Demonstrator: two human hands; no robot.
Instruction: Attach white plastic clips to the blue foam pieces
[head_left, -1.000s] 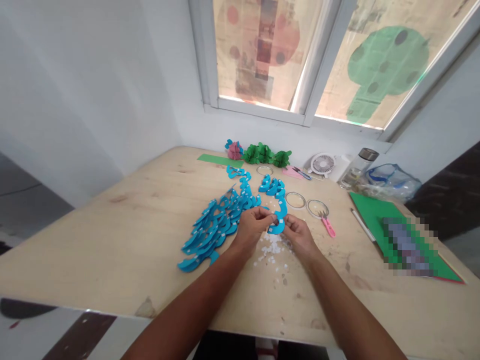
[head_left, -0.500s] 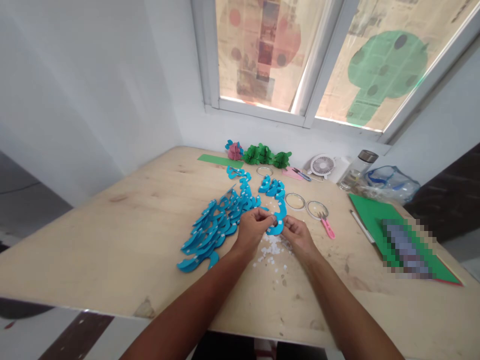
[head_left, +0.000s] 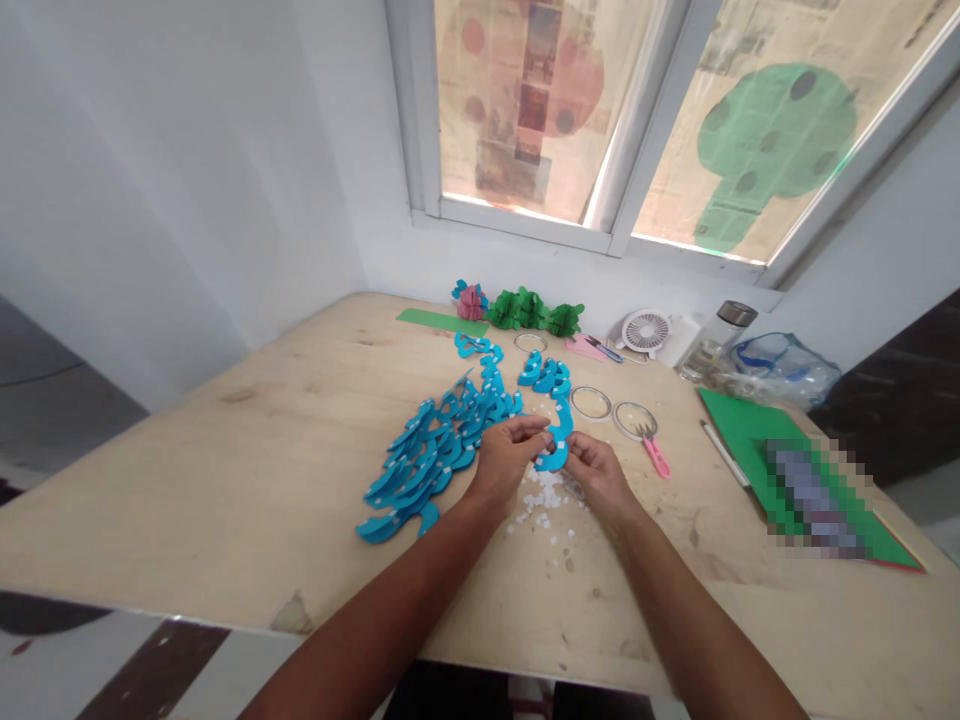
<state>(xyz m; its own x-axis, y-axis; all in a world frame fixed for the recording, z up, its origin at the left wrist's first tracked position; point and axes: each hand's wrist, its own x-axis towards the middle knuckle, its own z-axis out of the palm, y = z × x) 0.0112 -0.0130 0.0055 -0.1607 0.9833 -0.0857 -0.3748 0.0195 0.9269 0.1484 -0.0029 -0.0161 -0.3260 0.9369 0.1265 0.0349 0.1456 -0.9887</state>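
Note:
Between both hands is a curved blue paper cutout (head_left: 556, 457) with small white squares stuck on it. My left hand (head_left: 507, 452) pinches its left side between thumb and fingers. At its right edge, my right hand (head_left: 596, 470) has its fingertips closed on the same cutout. Small white paper-like squares (head_left: 541, 500) lie scattered on the table just below the hands. To the left spreads a large pile of similar blue cutouts (head_left: 431, 450), also dotted with white squares. A smaller blue group (head_left: 545, 374) lies just beyond the hands.
Tape rings (head_left: 591, 402) and pink-handled snips (head_left: 656, 458) lie right of the hands. Green paper figures (head_left: 517, 310), a pink one (head_left: 471, 302), a white fan (head_left: 646, 333) and a bottle (head_left: 721, 338) line the wall. Green sheets (head_left: 739, 425) and a white pen (head_left: 724, 454) are at right.
Hardly anything differs. Both hands keep hold of the blue cutout in nearly the same spot; the left fingers have shifted very slightly, and the view has moved a little.

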